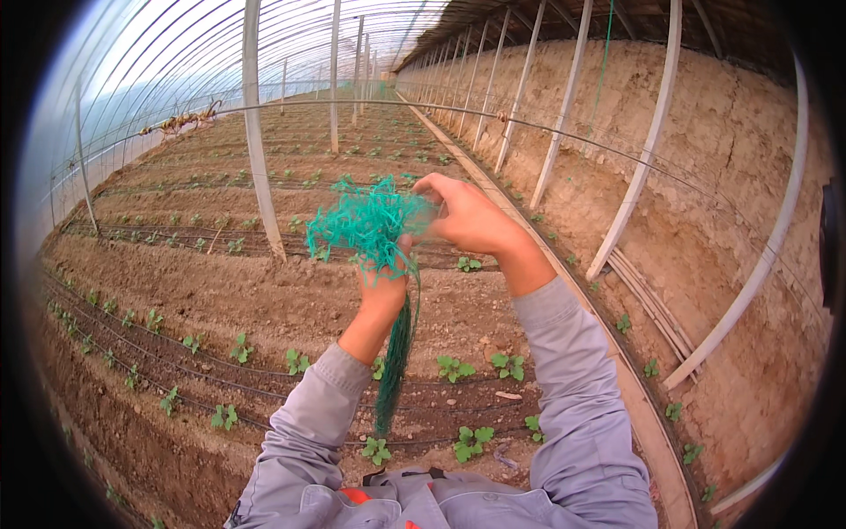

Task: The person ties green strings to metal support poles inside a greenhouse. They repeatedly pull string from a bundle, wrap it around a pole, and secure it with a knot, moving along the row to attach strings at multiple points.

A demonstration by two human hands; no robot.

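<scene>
My left hand (386,278) grips a bundle of green plastic twine (370,221) from below. The frayed, curly ends spread out above and to the left of my fist. A long, darker tail of strands (396,364) hangs down below the left wrist. My right hand (459,215) is raised at the bundle's right side, with thumb and fingers curled toward each other. Blur covers the right fingertips, so I cannot tell whether they pinch any strands.
A wire (423,104) crosses in front of me at about post height. Seedlings (456,368) grow in rows along black drip lines (218,383). A concrete post (261,132) stands left of my hands. To the right run a narrow path edge (529,228), slanted poles (644,159) and an earthen wall (720,165).
</scene>
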